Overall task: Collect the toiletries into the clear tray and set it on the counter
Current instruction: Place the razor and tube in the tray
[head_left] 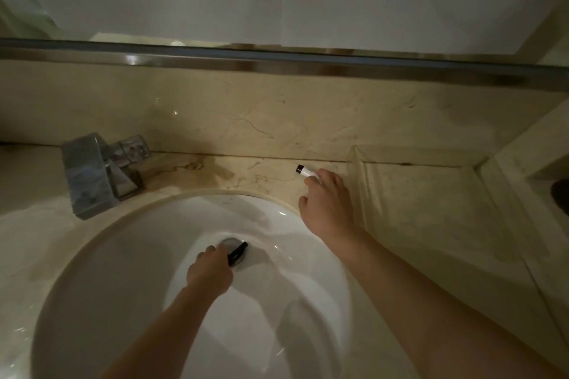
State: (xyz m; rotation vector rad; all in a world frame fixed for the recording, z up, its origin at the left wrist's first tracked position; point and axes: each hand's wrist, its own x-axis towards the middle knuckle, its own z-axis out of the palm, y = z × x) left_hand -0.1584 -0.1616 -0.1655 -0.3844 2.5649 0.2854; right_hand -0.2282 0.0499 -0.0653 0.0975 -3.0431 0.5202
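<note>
Clearly the collecting is only beginning: the right hand (pixel 326 203) pinches a small white tube (pixel 304 171) on the desk (pixel 431 209), the left hand (pixel 209 271) curls on what seems a dark item (pixel 238 251) in the sink (pixel 92 271). No clear tray is visible.

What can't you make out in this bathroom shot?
- Clear tray: nowhere in the head view.
- Dark item in the left hand at the sink drain: mostly covered by fingers, its kind unclear.
- White tube: lower end under the right hand, label too small.
- Dark shape: cut off at the right edge.
</note>
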